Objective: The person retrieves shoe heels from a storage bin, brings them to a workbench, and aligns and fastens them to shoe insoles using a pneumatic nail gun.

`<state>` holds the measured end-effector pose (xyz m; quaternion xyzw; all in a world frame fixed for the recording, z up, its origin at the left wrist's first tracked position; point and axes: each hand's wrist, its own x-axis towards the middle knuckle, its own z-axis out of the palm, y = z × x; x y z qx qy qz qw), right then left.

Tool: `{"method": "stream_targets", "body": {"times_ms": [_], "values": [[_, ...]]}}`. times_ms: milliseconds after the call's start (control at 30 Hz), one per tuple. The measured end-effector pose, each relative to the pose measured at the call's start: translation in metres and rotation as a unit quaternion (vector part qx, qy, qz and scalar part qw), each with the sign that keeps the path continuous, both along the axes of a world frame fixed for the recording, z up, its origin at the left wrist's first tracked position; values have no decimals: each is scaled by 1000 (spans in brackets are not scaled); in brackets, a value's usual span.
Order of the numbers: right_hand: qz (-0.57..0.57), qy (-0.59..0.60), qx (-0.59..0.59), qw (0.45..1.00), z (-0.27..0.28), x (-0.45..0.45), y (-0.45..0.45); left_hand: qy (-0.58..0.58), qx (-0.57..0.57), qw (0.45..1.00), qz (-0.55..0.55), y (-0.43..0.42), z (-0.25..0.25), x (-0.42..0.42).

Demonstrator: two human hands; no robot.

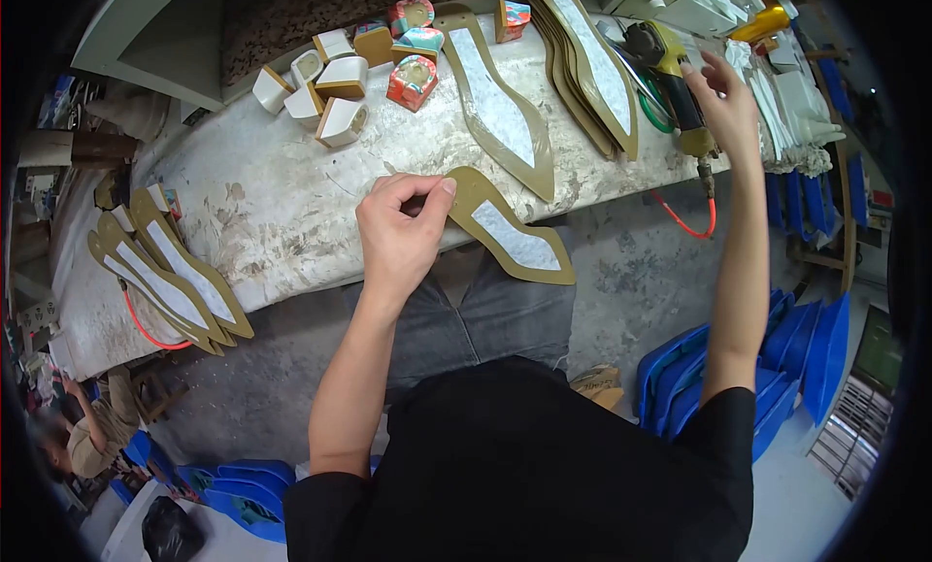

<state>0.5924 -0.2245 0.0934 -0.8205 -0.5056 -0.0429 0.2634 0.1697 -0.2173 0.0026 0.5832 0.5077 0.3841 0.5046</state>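
Note:
Near the table's front edge, my left hand (403, 227) pinches the rounded end of a tan insole (515, 237) with a white patch, which extends over my lap. At the upper right, my right hand (723, 106) has its fingers apart beside a yellow and black power tool (680, 86) with a red hose. Another tan insole (495, 101) lies flat on the table, and a stack of insoles (587, 72) sits to its right. More insoles (170, 276) lie at the table's left end.
White heel blocks (342, 79) and patterned heel blocks (413, 82) stand on the worn table (282, 213). Green-handled scissors (655, 111) lie by the tool. Blue bins (680, 368) stand at lower right. Another person (92, 436) is at far left.

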Motion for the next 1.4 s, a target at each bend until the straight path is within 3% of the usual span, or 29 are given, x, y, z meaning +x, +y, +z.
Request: {"method": "stream_targets", "body": {"times_ms": [200, 333, 500, 633, 800, 900, 1000, 1167, 1400], "values": [[24, 36, -183, 982, -17, 33, 35, -2, -12, 1000, 9, 3, -1, -2], [35, 192, -269, 943, -16, 55, 45, -5, 1, 1000, 3, 4, 0, -2], [12, 332, -232, 914, 7, 47, 28, -10, 25, 1000, -11, 1, -7, -5], [-13, 304, -229, 925, 67, 21, -7, -35, -9, 999, -5, 0, 1, 0], [51, 379, -216, 898, 109, -95, -67, -18, 17, 1000, 10, 1, -1, -7], [142, 420, -158, 882, 84, -148, -98, -4, 21, 1000, 9, 1, -2, -19], [240, 391, -213, 863, 64, -179, -101, -20, 4, 1000, -2, 2, 1, -12], [271, 370, -279, 843, 48, -210, -76, 3, 15, 1000, 5, 3, 4, -12], [325, 308, -245, 860, 33, -224, -70, 13, 18, 1000, 16, 3, 4, -12]]}}
